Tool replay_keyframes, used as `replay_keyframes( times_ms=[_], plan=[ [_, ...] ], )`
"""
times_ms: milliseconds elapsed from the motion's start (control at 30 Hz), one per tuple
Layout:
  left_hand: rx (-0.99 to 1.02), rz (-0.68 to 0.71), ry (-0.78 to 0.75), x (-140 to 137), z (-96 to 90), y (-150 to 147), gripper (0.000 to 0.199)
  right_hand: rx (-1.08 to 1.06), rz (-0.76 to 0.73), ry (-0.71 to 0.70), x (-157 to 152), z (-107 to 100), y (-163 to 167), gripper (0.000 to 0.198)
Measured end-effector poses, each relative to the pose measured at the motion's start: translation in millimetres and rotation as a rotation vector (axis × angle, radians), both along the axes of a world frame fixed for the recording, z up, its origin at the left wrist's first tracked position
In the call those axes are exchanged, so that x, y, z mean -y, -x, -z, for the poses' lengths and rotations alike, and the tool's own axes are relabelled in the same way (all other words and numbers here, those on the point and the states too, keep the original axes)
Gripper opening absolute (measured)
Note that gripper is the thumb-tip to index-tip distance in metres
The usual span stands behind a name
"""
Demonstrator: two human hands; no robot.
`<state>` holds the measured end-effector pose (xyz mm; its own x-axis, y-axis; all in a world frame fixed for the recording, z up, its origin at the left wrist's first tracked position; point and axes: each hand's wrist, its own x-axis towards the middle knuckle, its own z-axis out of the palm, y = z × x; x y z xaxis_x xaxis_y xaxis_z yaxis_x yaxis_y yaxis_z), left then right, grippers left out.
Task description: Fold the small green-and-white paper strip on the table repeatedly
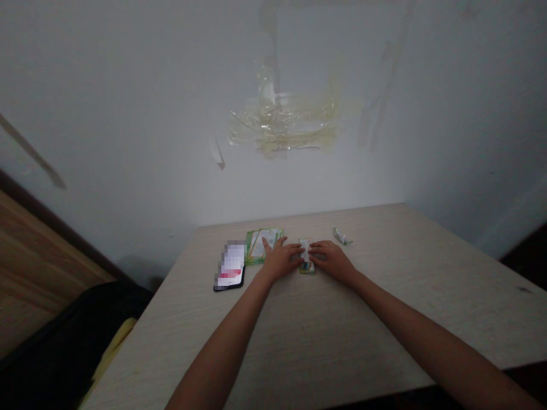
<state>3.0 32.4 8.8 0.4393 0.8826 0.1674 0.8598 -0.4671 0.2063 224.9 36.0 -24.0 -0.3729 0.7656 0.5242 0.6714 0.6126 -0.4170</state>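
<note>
A small printed packet or card (306, 265), with white, green and a bit of blue, lies upright to me on the table between my hands. My left hand (280, 261) has its thumb and nearer fingers on the packet's left edge, while its outer fingers spread over a green-and-white pile. From the other side, the fingertips of my right hand (332, 258) hold the right edge. The overlapping green-and-white printed cards or leaflets (255, 245) are partly covered by my left fingers. How thick the packet is I cannot tell.
A phone (231, 269) with a lit, blurred screen lies left of the leaflets. A crumpled wrapper (341, 236) rests beyond my right hand. The pale wooden table (325, 341) meets a wall (171, 114) with old tape (282, 128). Dark cloth (85, 324) lies off its left side.
</note>
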Motion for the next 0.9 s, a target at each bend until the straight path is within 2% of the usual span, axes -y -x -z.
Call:
replay_keyframes(
  times_ms=[400, 633, 900],
  plan=[
    [-0.014, -0.038, -0.005, 0.1, 2.3, -0.7, 0.038, 0.023, -0.022, 0.011, 1.1, -2.1, -0.3, 0.022],
    [0.045, -0.006, 0.003, -0.5, 3.6, 0.9, 0.038, 0.016, -0.014, 0.02, 0.2, -0.9, -0.7, 0.023],
    [0.001, 0.0, 0.021, -0.3, 0.5, 1.9, 0.04, 0.023, -0.018, 0.024, 0.6, -0.4, -0.8, 0.022]
  ],
)
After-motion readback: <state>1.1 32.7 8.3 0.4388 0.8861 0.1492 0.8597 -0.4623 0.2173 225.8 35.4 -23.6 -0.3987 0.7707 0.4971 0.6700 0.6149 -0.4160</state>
